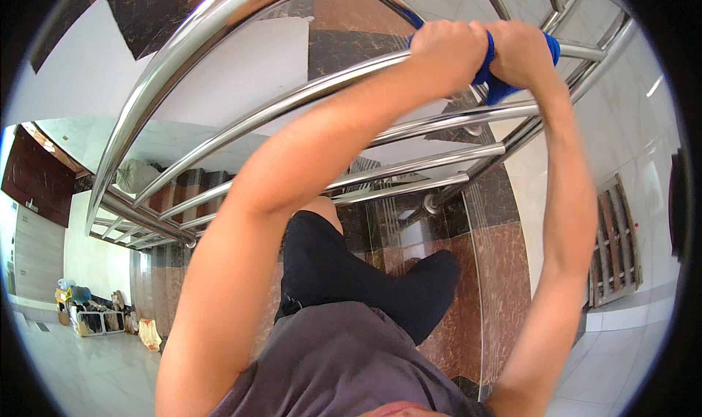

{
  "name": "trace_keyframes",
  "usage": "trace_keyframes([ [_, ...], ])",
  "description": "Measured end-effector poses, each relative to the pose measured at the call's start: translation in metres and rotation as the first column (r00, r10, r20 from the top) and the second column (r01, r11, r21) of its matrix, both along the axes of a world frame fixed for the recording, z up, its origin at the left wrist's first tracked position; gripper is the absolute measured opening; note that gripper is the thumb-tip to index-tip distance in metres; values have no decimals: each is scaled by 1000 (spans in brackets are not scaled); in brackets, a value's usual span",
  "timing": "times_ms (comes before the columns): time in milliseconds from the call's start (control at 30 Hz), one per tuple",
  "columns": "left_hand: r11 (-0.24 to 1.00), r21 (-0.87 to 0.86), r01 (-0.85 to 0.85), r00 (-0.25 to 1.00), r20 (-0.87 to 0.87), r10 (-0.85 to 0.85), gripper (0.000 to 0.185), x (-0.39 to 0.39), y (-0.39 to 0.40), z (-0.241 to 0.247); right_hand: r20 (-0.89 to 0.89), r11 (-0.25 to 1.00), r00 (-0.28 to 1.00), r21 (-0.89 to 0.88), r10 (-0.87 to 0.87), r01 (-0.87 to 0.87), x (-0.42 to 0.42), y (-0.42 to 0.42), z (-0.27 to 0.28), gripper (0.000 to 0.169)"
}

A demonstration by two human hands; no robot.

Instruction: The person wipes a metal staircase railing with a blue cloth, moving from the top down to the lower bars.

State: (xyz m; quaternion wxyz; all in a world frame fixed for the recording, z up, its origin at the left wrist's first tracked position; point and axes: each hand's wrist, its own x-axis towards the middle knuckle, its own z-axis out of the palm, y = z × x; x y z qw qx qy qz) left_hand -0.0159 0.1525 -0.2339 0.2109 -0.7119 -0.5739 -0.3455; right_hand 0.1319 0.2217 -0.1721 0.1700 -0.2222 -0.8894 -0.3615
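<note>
Both hands are at the upper right, side by side on a polished stainless steel railing (329, 85). My left hand (449, 49) is closed around a blue cloth (498, 89) on one of the tubular bars. Close beside it, my right hand (518, 52) grips the same cloth on that bar. The cloth wraps the bar and shows at the outer side of each hand, between them, and in a loose end hanging below. My fingers on the far side of the bar are hidden.
The railing's thick top handrail (159, 69) curves across the upper left, with lower bars beneath. Black and reddish-brown stone steps (444, 313) lie under me. A slatted wooden frame (617, 241) leans by the right wall. Boxes and household items (93, 313) sit at far left.
</note>
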Motion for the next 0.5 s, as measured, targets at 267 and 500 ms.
trace_keyframes([
  [267,580,-497,645,753,542,-373,47,-50,17,23,-93,991,996,128,-14,25,-14,-4,-12,18],
  [500,988,73,-134,990,-21,136,25,-10,-22,-29,-109,988,991,128,-71,85,-22,-19,-29,19],
])
